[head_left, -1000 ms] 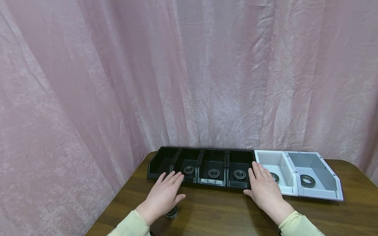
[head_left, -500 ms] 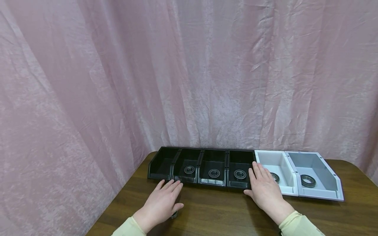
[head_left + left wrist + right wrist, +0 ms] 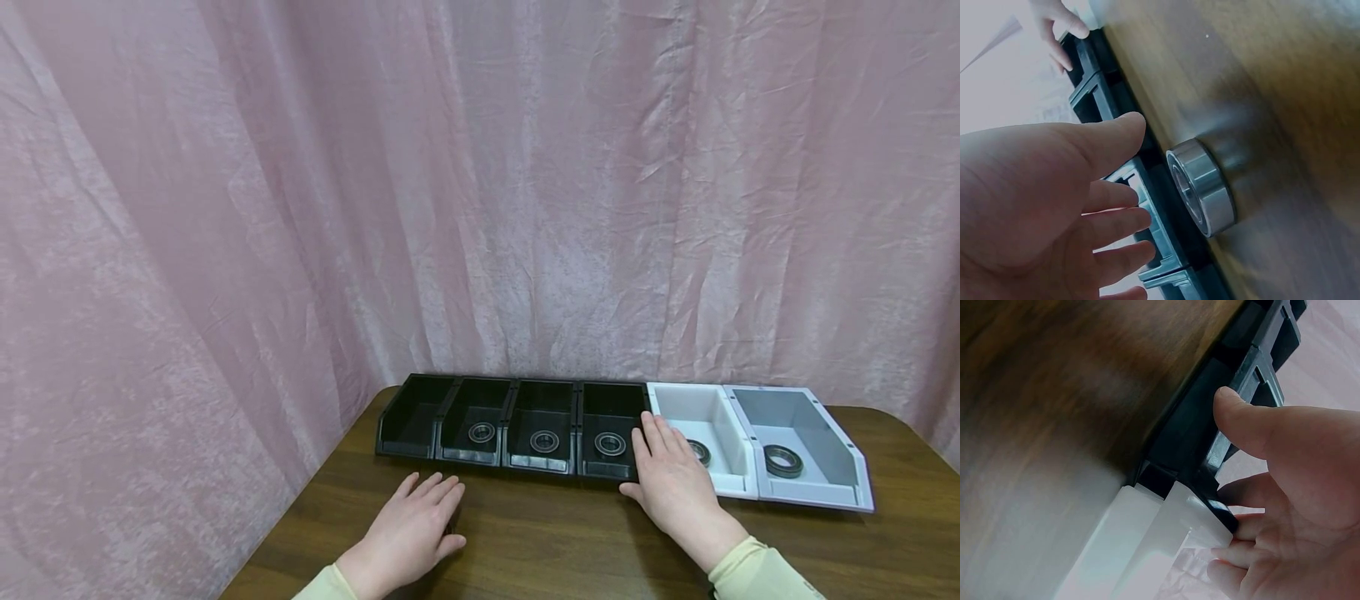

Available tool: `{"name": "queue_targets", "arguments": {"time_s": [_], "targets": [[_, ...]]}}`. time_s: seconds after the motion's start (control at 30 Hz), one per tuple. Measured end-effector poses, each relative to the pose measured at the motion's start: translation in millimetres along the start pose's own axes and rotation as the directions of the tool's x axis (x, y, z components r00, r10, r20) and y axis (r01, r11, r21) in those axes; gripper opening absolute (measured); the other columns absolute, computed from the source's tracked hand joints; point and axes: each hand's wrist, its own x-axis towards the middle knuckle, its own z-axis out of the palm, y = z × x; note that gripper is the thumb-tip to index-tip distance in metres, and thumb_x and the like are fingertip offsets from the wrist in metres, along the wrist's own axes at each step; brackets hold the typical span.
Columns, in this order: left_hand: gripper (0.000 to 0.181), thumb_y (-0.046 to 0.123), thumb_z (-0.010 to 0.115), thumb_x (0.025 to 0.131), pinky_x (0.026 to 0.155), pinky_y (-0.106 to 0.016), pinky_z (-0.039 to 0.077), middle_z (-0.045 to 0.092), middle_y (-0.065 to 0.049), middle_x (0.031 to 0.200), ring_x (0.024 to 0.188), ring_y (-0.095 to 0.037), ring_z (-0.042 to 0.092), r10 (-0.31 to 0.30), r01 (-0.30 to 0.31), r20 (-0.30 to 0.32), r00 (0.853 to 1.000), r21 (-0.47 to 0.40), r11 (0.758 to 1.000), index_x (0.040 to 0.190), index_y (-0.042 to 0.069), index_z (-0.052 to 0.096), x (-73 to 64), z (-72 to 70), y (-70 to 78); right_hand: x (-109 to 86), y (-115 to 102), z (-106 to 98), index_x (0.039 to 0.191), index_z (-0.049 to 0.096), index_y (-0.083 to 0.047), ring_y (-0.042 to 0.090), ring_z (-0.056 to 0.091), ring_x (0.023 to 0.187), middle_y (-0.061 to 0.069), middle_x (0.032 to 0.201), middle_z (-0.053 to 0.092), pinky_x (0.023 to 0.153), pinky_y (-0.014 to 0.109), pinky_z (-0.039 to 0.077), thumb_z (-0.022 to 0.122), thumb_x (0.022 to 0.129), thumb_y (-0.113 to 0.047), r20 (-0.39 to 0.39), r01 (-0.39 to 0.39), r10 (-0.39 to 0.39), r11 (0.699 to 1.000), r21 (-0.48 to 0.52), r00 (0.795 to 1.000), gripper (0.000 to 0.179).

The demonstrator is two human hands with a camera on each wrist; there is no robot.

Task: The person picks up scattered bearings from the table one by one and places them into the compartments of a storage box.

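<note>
My left hand (image 3: 411, 533) hovers palm down above the table in front of the black bins, fingers spread and nothing held. Below it, in the left wrist view, a steel ball bearing (image 3: 1202, 187) lies on the wood; in the head view the hand covers most of it. My right hand (image 3: 671, 475) lies with fairly straight fingers over the boundary between the rightmost black bin (image 3: 611, 400) and the white bin (image 3: 686, 400). Seen from the right wrist, its fingertips are right at the rims there. It partly hides the bearing (image 3: 700, 452) in the white bin.
Along the back of the wooden table (image 3: 540, 542) stand several black bins, the white one and a grey bin (image 3: 813, 467) in one row. Single bearings lie in three black bins and the grey one. A pink curtain (image 3: 525, 208) hangs behind.
My left hand has drawn back towards me, away from the black bins, and now covers the bearing on the table in the head view. The right hand has stayed in place.
</note>
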Motion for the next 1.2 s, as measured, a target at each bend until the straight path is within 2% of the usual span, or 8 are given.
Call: {"name": "queue_targets", "arguments": {"time_s": [0.2, 0.83, 1.2], "targets": [[0.065, 0.047, 0.082, 0.098, 0.116, -0.061, 0.049, 0.067, -0.011, 0.151, 0.140, -0.035, 0.063, 0.009, -0.009, -0.003, 1.000, 0.020, 1.000, 0.147, 0.006, 0.068, -4.6, 3.9, -0.3, -0.3, -1, 0, 0.139, 0.064, 0.015, 0.056, 0.050, 0.146, 0.040, 0.156, 0.050, 0.121, 0.065, 0.041, 0.096, 0.084, -0.036, -0.005, 0.002, -0.002, 1.000, -0.003, 1.000, 0.081], [0.062, 0.047, 0.081, 0.099, 0.117, -0.064, 0.046, 0.067, -0.012, 0.151, 0.142, -0.036, 0.062, -0.040, 0.045, 0.099, 0.994, -0.058, 0.997, 0.144, 0.006, 0.070, -7.9, 10.0, -3.6, -0.9, -2, -2, 0.140, 0.063, 0.016, 0.056, 0.049, 0.146, 0.040, 0.157, 0.049, 0.121, 0.065, 0.040, 0.096, 0.086, -0.035, 0.002, 0.003, -0.003, 1.000, 0.005, 1.000, 0.080], [0.059, 0.046, 0.081, 0.099, 0.115, -0.065, 0.047, 0.069, -0.012, 0.147, 0.140, -0.037, 0.063, -0.037, 0.045, 0.110, 0.993, -0.073, 0.996, 0.142, 0.006, 0.071, -9.6, 12.6, -5.6, -0.7, -2, 0, 0.140, 0.063, 0.016, 0.055, 0.050, 0.146, 0.040, 0.157, 0.049, 0.121, 0.065, 0.040, 0.095, 0.086, -0.036, 0.003, 0.004, -0.004, 1.000, -0.004, 1.000, 0.081]]}}
